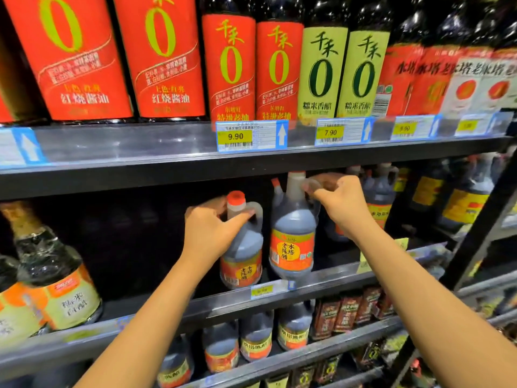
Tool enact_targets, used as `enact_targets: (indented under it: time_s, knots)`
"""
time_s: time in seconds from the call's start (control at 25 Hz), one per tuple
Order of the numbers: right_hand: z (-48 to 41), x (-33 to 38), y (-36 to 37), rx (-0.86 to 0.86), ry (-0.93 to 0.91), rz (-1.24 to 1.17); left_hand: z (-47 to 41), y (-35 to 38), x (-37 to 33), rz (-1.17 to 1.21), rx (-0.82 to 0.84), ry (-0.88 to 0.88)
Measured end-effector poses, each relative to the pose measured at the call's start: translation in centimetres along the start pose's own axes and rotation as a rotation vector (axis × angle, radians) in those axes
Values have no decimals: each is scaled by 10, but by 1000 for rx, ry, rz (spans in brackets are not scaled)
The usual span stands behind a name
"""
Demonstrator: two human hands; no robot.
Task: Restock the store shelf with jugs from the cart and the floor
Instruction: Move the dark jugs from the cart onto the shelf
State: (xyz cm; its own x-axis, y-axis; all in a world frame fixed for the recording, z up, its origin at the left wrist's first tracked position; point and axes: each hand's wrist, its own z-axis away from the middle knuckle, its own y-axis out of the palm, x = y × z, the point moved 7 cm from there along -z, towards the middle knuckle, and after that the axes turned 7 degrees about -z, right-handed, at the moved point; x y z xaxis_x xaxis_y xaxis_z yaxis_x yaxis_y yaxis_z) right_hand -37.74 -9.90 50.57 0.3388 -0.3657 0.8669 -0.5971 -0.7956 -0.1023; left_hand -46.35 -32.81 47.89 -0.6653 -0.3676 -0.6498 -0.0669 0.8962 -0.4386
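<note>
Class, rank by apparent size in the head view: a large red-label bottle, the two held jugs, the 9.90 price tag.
1. The large red-label bottle, cropped at the top.
2. The right-hand jug and the left-hand jug: they look alike, so unranked.
3. The 9.90 price tag.

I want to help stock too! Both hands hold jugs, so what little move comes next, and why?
Probably ease the right jug down and back: the right hand grips its handle, and its base looks perched at the shelf front edge.
</note>
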Motion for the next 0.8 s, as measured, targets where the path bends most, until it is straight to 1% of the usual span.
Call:
enact_targets:
  time_s: [0.08, 0.2, 0.36, 0.52, 0.68, 0.8]
  knots:
    - [-6, -6, 2, 10, 11, -37, -10, 11, 11, 13, 54, -95]
    - [-12, -13, 7, 0, 29, -88, -24, 24, 22, -1, 111, -178]
    - [-17, -17, 14, -12, 35, -120, -27, 27, 20, -2, 127, -212]
    - [-8, -31, 26, 59, 39, -51, -4, 23, 23, 3, 103, -195]
    - [6, -49, 11, -19, 81, -65, 37, 26, 46, 114, 194, -298]
    - [17, -52, 11, -78, 77, -57, 56, 35, 64, 53, 284, -317]
